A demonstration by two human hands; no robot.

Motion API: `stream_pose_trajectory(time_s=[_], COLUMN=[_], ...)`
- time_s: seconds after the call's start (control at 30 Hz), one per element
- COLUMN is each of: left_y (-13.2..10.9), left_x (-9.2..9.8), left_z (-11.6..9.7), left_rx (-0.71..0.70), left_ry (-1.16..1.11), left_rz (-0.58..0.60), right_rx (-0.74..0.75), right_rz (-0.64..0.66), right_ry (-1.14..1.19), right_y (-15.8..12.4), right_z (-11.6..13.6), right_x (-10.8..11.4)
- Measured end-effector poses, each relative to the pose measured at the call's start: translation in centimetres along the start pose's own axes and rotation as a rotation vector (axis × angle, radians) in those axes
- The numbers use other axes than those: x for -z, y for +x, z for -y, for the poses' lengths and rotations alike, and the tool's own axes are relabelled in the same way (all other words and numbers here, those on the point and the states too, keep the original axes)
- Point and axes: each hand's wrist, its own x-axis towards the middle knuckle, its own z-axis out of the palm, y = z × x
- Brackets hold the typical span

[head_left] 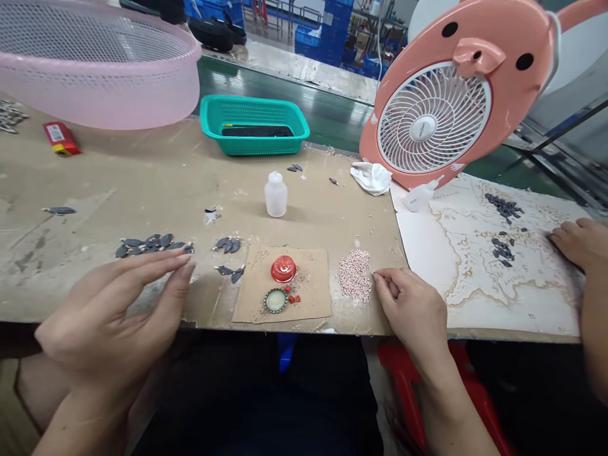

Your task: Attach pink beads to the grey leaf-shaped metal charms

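Fingers (pixel 164 265) of the left hand (pixel 107 326) are loosely spread and curved, hovering at the near edge of a cardboard-covered workbench (pixel 118 171), just beside a row of dark leaf-shaped pieces (pixel 149 244). Behind them sits a pink mesh basket (pixel 95 82). Next along, a few more dark pieces (pixel 228 244) lie by a square of brown card (pixel 304 285) holding a red cap (pixel 284 268) and a round gold-rimmed bezel (pixel 275 300). A teal plastic basket (pixel 254 142) and a translucent squeeze bottle (pixel 276 196) stand farther back. The right hand (pixel 408 310) rests at the edge of a heap of pale pinkish beads (pixel 354 275), thumb and forefinger (pixel 377 276) pinched together (anything between them is too small to tell). Beyond, on a printed white sheet (pixel 479 297), dark pieces (pixel 502 250) lie near another person's hand (pixel 567 244), below a pink fan (pixel 430 111).
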Motion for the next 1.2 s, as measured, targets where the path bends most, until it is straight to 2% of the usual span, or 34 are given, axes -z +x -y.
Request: stream_pose_trajectory(time_s=[0.1,0.17,0.27,0.33,0.43,0.5,0.57,0.63,0.73,0.83,0.9,1.07,1.13,1.2], left_y=[-0.1,-0.4,-1.0,-1.5,-2.0,-2.1,-2.2,-2.4,-2.8,-3.1,-3.1,-2.7,-2.5,-2.2], left_x=[-0.5,-0.8,-1.2,-1.2,-1.2,-1.4,-1.6,-1.7,-1.7,-1.3,-0.9,0.4,0.9,1.3], left_z=[-2.0,-3.2,-5.5,-7.7,-11.0,-12.5,-13.1,-13.0,-12.3,-11.9,-11.8,-11.7,-11.4,-11.1], left_rx=[-0.173,-0.199,-0.151,-0.066,0.16,0.406,0.687,0.901,1.041,1.069,1.046,0.825,0.742,0.688], left_ry=[0.067,0.015,-0.137,-0.293,-0.546,-0.708,-0.88,-1.012,-1.079,-1.049,-1.006,-0.918,-0.865,-0.807], left_rz=[0.061,0.107,0.158,0.232,0.506,0.712,0.877,0.973,1.016,1.017,1.007,0.968,0.983,1.002], right_rx=[-0.011,-0.018,-0.008,-0.013,-0.03,0.047,0.166,0.284,0.453,0.628,0.674,0.386,0.35,0.368], right_rz=[-0.012,-0.027,-0.038,-0.046,-0.095,-0.118,-0.131,-0.155,-0.235,-0.32,-0.302,0.074,0.174,0.222], right_ry=[-0.015,0.004,0.088,0.254,0.609,0.714,0.754,0.724,0.578,0.47,0.473,0.8,0.839,0.835], right_y=[0.2,0.2,-0.7,-2.0,-4.5,-5.9,-6.7,-7.0,-6.7,-6.6,-6.7,-6.5,-6.1,-5.6], right_z=[0.3,0.5,1.1,2.1,4.2,5.7,6.9,7.8,8.4,8.3,8.1,8.1,8.4,8.7], right_x=[0.0,0.1,0.9,1.6,2.4,2.7,2.7,2.5,2.2,1.9,1.8,2.0,2.2,2.3])
